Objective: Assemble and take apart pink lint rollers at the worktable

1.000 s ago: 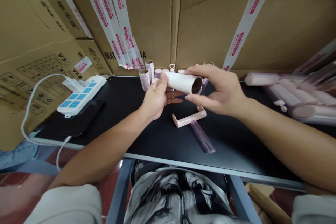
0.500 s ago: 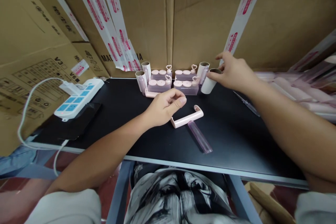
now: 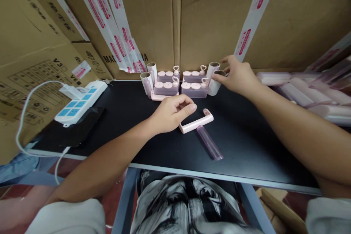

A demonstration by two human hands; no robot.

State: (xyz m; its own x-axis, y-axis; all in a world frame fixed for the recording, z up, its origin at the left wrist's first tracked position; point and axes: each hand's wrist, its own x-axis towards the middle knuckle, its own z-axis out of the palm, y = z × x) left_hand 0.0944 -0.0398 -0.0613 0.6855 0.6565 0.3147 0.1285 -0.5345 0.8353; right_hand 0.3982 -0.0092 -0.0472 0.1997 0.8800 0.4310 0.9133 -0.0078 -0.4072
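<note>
My right hand (image 3: pixel 238 75) reaches to the back of the black tabletop, thumb and fingers gripping the rim of a white cardboard tube (image 3: pixel 214 87). The tube stands at the right end of a translucent purple case with pink round caps (image 3: pixel 194 92). Fingers curled toward the thumb, my left hand (image 3: pixel 175 114) hovers mid-table; whatever it may hold is hidden. Just right of it lies a pink C-shaped plastic piece (image 3: pixel 196 124), its left end partly behind the hand. A clear purple strip (image 3: pixel 210 143) rests against that piece, nearer the front edge.
Another tube (image 3: pixel 214 67) stands behind, two more tubes (image 3: pixel 147 83) at the left of the row of cases (image 3: pixel 166 90). Pink pieces (image 3: pixel 304 91) are piled right. A power strip (image 3: pixel 82 104) and black tablet-like slab (image 3: pixel 85 128) lie left. Cardboard (image 3: pixel 219 18) walls the back.
My right hand has moved the cardboard tube a little left, against the end of the purple case, and the tube now stands straighter. My left hand has barely moved.
</note>
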